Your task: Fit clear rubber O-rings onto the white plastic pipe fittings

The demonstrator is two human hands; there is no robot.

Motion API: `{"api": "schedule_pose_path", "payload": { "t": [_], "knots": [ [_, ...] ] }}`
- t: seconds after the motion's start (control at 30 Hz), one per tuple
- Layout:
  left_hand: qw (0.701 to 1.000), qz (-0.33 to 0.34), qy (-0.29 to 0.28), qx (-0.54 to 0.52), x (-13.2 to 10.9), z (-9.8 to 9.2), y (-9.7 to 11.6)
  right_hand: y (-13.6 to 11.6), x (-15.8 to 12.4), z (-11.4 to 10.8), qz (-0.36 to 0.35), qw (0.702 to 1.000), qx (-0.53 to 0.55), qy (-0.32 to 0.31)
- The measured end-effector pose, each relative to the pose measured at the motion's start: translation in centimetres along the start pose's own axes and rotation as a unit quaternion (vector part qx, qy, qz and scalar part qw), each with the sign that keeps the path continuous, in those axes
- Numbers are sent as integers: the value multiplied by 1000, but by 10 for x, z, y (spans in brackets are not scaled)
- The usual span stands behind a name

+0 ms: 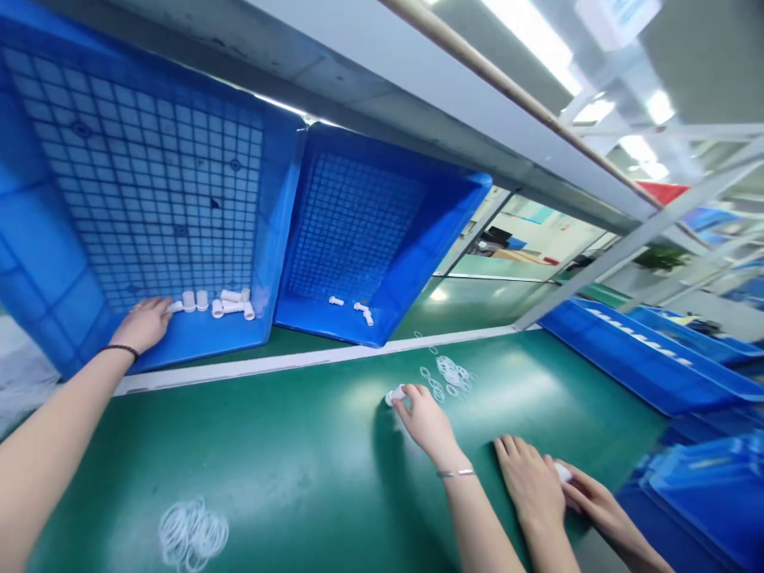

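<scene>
My left hand [143,325], with a dark bracelet at the wrist, reaches into the left blue bin [206,344]. Its fingers close around the end of a small white plastic pipe fitting [175,306] on the bin's lower wall; the fingertips are partly hidden. Several more white fittings [232,306] lie just right of it. Over the green table [286,461], my right hand [425,418], wearing a silver bangle, pinches another white pipe fitting [394,395]. Close beyond that hand is a loose pile of thin whitish rings [450,374].
A second tilted blue bin [411,263] holds a few white fittings [363,312]. At right, a co-worker's two hands [531,481] hold a white piece [562,472]. Another ring pile [192,533] lies front left. A shelf [418,87] overhangs the bins; blue trays [633,358] stand right.
</scene>
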State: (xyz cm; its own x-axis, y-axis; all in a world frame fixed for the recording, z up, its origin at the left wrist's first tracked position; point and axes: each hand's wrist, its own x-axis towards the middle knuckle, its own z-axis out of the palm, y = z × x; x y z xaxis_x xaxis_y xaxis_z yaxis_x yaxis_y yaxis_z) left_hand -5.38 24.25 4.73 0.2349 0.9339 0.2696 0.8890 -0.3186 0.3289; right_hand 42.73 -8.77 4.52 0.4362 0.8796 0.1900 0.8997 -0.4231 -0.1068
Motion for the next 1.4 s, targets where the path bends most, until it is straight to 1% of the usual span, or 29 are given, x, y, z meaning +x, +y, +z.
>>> {"api": "schedule_pose_path", "payload": {
  "t": [0.07, 0.1, 0.13, 0.17, 0.2, 0.23, 0.27, 0.3, 0.33, 0.4, 0.47, 0.53, 0.6, 0.7, 0.83, 0.87, 0.9, 0.93, 0.97, 1.0, 1.03, 1.07, 1.13, 1.17, 1.2, 1.23, 1.3, 1.33, 1.4],
  "knots": [
    [1000, -19, -15, 8, 3, 1, 4, 0, -6, -2, 4, 998, 24, 60],
    [999, -30, -20, 12, 2, 2, 6, -5, -7, -4, -3, 995, 41, 96],
    [999, -40, -24, 15, 0, 3, 8, -15, -8, -5, -21, 991, 62, 119],
    [998, -53, -22, 17, -2, 4, 9, -29, -8, -6, -51, 987, 89, 120],
    [997, -72, -15, 21, -5, 6, 10, -48, -8, -5, -92, 984, 121, 97],
    [996, -88, -6, 22, -9, 9, 11, -69, -9, -2, -144, 976, 156, 53],
    [994, -102, 5, 24, -14, 10, 12, -93, -12, 1, -202, 961, 187, -6],
    [994, -112, 20, 8, -20, 12, 13, -119, -16, 6, -262, 939, 209, -71],
    [991, -116, 39, -44, -28, 12, 16, -146, -22, 10, -320, 911, 222, -132],
    [975, -119, 68, -175, -51, 12, 25, -197, -35, 19, -421, 853, 221, -216],
    [952, -120, 64, -273, -80, 9, 37, -241, -47, 26, -491, 809, 206, -249],
    [929, -129, 32, -345, -111, 6, 49, -274, -56, 31, -532, 785, 192, -254],
    [871, -147, -1, -468, -139, 2, 60, -295, -61, 35, -551, 774, 179, -254],
    [764, -197, -46, -613, -167, -3, 70, -307, -64, 38, -551, 769, 179, -269],
    [597, -257, -104, -753, -181, -5, 72, -302, -62, 41, -518, 773, 213, -297],
    [568, -263, -113, -771, -182, -4, 73, -301, -62, 42, -516, 772, 219, -299],
    [555, -265, -118, -780, -182, -3, 72, -299, -62, 42, -518, 770, 222, -299],
    [558, -263, -120, -778, -182, -2, 72, -298, -61, 42, -523, 767, 222, -296],
    [578, -259, -120, -765, -182, -1, 71, -298, -61, 42, -528, 765, 221, -294],
    [615, -251, -116, -738, -182, -1, 70, -298, -61, 42, -531, 765, 221, -290],
    [669, -241, -109, -694, -182, -1, 68, -298, -60, 42, -533, 764, 222, -288],
    [736, -225, -95, -631, -183, -1, 64, -298, -60, 41, -532, 765, 227, -285],
    [875, -174, -38, -451, -183, -1, 55, -297, -60, 41, -530, 761, 243, -285],
    [928, -142, -2, -344, -183, 0, 50, -297, -59, 41, -530, 758, 250, -286],
    [963, -113, 28, -242, -183, 0, 46, -296, -59, 41, -529, 756, 256, -288],
    [982, -96, 37, -157, -183, 1, 42, -295, -58, 41, -528, 754, 260, -290],
    [995, -90, 28, -40, -182, 0, 38, -293, -56, 42, -526, 754, 261, -294],
    [995, -93, 24, -4, -182, -2, 38, -292, -55, 42, -526, 754, 260, -296],
    [993, -95, 58, 34, -183, -10, 41, -290, -54, 41, -528, 749, 267, -297]
  ]
}}
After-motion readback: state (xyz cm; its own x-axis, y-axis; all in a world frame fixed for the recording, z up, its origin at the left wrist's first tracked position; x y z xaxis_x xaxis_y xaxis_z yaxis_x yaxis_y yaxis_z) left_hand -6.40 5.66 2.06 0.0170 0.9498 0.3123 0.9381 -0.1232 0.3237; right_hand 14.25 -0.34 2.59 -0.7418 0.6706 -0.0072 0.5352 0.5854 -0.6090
